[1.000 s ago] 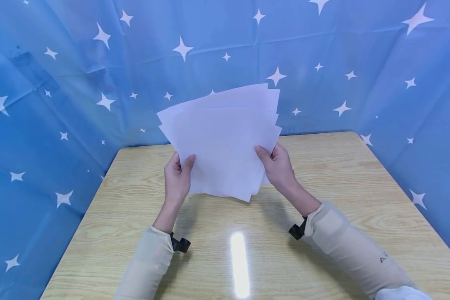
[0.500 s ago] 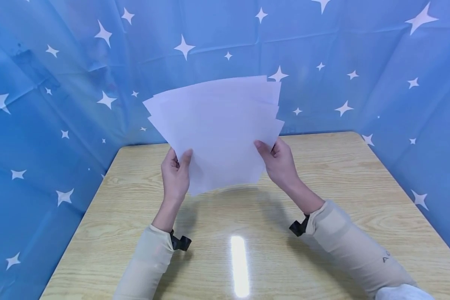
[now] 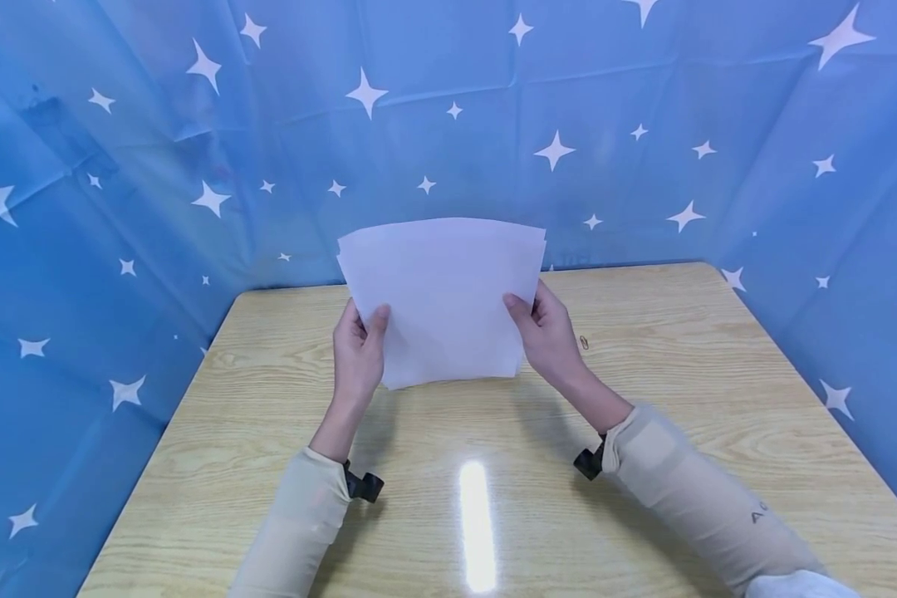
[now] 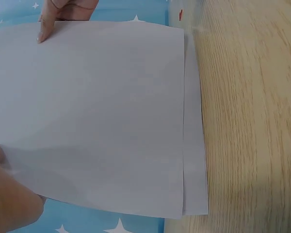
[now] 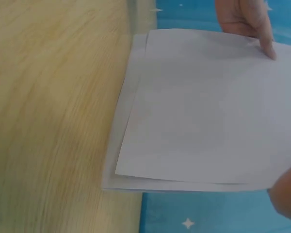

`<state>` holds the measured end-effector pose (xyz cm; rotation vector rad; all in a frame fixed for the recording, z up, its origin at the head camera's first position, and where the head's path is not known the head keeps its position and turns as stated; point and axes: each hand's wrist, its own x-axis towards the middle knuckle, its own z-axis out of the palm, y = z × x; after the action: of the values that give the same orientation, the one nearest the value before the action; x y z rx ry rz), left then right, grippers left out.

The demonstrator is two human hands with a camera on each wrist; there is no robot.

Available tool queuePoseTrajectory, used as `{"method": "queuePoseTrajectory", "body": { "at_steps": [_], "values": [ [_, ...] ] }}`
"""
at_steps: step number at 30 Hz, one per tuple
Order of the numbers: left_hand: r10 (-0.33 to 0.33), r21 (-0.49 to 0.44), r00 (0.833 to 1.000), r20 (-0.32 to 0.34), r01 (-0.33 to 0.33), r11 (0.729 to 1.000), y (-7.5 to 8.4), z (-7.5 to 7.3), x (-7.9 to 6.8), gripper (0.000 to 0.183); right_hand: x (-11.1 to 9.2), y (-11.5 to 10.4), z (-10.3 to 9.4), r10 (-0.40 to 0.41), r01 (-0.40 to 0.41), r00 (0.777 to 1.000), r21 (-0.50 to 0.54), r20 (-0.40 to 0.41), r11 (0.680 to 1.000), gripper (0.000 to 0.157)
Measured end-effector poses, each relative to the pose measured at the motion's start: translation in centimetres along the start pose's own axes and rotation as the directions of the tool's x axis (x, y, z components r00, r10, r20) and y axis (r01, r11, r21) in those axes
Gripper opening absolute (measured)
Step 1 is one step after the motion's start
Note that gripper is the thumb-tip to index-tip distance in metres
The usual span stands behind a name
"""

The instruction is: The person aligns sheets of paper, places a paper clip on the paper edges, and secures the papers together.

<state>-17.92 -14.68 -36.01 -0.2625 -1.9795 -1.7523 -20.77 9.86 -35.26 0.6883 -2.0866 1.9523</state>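
Note:
Several white sheets of paper [image 3: 448, 299] stand as a loose stack over the far half of the table, tilted up toward me. My left hand [image 3: 357, 353] grips their left edge, thumb on the front face and fingers behind. On the other side my right hand [image 3: 551, 336] pinches the right edge the same way. In the left wrist view one sheet of the paper [image 4: 194, 145] sticks out past the front one along the lower edge. The right wrist view shows a similar offset in the stack [image 5: 208, 107].
A small paper clip [image 3: 584, 341] lies on the wooden table [image 3: 680, 349] just right of my right hand. Behind the table hangs a blue curtain [image 3: 448, 166] with white stars. A strip of light reflects off the tabletop in front.
The sheets were fanned out with uneven corners and reached higher; now their edges lie closer together and the stack sits lower. The paper clip has come into view beside my right hand.

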Motion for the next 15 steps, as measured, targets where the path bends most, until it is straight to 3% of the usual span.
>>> {"method": "queuePoseTrajectory", "body": {
  "at_steps": [15],
  "values": [
    [0.069, -0.015, 0.997, 0.019, -0.069, 0.998, 0.18, 0.54, 0.69, 0.019, 0.24, -0.51, -0.53, -0.025, 0.026, 0.999, 0.012, -0.034, 1.000, 0.025]
  ]
}}
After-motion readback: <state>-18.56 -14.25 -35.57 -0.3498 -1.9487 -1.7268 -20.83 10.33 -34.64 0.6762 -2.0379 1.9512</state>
